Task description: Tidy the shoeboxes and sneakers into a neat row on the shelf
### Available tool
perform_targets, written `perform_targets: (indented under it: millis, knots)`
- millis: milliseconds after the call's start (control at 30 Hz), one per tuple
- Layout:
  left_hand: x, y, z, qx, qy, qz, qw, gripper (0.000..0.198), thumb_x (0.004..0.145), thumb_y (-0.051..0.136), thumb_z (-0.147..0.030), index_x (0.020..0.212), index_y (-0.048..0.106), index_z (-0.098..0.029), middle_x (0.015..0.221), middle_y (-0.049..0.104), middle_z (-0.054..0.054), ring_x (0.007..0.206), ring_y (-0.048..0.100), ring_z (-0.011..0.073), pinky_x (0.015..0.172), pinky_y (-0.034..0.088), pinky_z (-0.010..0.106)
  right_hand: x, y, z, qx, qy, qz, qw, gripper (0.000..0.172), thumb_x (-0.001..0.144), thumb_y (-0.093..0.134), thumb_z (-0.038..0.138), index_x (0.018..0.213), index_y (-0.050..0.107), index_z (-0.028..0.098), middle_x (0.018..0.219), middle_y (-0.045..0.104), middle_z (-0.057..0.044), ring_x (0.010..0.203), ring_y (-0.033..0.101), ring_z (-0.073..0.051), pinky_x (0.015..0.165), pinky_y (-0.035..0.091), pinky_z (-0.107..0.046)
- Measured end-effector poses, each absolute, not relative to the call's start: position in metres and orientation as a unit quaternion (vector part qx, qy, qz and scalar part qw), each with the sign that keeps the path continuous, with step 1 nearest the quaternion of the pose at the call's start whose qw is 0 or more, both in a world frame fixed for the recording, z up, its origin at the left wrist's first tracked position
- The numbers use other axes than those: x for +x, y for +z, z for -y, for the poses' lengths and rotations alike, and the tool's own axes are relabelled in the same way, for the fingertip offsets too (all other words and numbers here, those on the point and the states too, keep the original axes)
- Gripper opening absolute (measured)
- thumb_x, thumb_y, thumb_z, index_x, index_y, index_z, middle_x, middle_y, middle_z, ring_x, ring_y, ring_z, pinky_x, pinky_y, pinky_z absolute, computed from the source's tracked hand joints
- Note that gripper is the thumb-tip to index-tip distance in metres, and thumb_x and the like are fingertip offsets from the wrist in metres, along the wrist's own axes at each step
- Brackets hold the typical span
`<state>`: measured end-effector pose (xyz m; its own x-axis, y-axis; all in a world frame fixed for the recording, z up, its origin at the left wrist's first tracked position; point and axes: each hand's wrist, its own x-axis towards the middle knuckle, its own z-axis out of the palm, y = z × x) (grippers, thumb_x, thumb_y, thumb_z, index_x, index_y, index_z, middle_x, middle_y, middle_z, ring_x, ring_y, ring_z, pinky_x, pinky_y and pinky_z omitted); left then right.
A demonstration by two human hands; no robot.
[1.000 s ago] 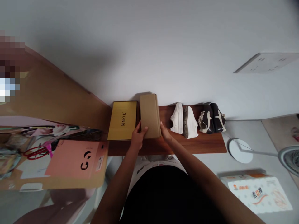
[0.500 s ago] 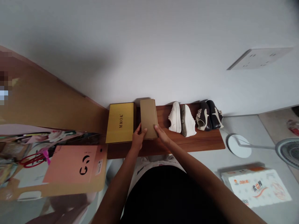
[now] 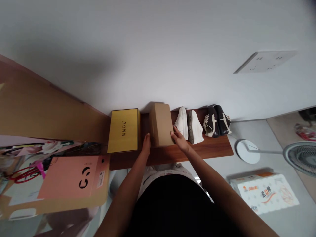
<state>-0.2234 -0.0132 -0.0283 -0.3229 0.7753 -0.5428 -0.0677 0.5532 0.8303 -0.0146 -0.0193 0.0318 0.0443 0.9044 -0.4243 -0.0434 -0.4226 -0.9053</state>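
Brown box [image 3: 164,126] shifted along the wooden shelf [image 3: 206,149] toward the white shoes [image 3: 197,128].
Closest in, the person's left hand [image 3: 146,144] is just beside the box, its grip more than I can tell; the right hand [image 3: 181,141] is spread loosely, thumb at the box's edge. Yellow box [image 3: 123,131] and white shoes flank it, pale wall [image 3: 148,59] behind.

place: looks like a home | shoes [image 3: 196,127] on wooden shelf [image 3: 209,147] | wall socket panel [image 3: 266,61] | standing fan [image 3: 302,157]
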Motion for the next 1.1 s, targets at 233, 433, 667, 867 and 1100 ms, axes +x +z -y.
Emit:
perform_targets:
  millis: [233,433,667,867,1100]
  knots:
    - [-0.217,-0.037,0.012,0.152,0.364,-0.657,0.643,0.056,0.083,0.069,-0.064,0.117,0.071,-0.019,0.124,0.073,0.015,0.121,0.066,0.0256,0.102,0.052,0.044,0.020,0.030,0.008,-0.637,0.528,0.379,0.414,0.079,0.080,0.069,0.052,0.148,0.053,0.015,0.137,0.064,-0.014,0.105,0.070,-0.025,0.101,0.054,-0.045]
    - [-0.229,-0.024,0.015,0.184,0.424,-0.705,0.538,0.051,0.080,0.076,-0.055,0.112,0.074,-0.016,0.115,0.076,0.013,0.110,0.070,0.0227,0.096,0.055,0.036,0.019,0.031,0.003,-0.643,0.522,0.393,0.400,0.067,0.081,0.070,0.060,0.133,0.067,0.018,0.132,0.070,-0.009,0.131,0.058,-0.030,0.117,0.041,-0.049]
    - [-0.231,0.001,0.009,0.275,0.434,-0.751,0.415,0.043,0.083,0.074,-0.048,0.111,0.076,-0.016,0.112,0.077,0.011,0.110,0.070,0.0253,0.097,0.053,0.035,0.014,0.025,-0.007,-0.554,0.624,0.418,0.359,0.072,0.078,0.074,0.064,0.131,0.067,0.016,0.129,0.071,-0.011,0.125,0.063,-0.028,0.113,0.045,-0.043]
    - [-0.234,-0.004,0.010,0.308,0.412,-0.767,0.384,0.047,0.087,0.071,-0.046,0.122,0.072,-0.016,0.120,0.075,0.014,0.117,0.068,0.0277,0.103,0.051,0.038,0.010,0.009,-0.017,-0.562,0.658,0.384,0.322,0.062,0.081,0.070,0.063,0.129,0.067,0.024,0.118,0.075,-0.006,0.114,0.068,-0.023,0.100,0.053,-0.038]
    - [-0.237,-0.013,0.006,0.331,0.362,-0.789,0.372,0.049,0.090,0.066,-0.046,0.129,0.069,-0.017,0.121,0.075,0.014,0.119,0.067,0.0274,0.103,0.050,0.038,0.000,-0.004,-0.028,-0.598,0.677,0.326,0.279,0.048,0.086,0.066,0.054,0.123,0.066,0.023,0.112,0.076,-0.006,0.106,0.070,-0.023,0.087,0.057,-0.034]
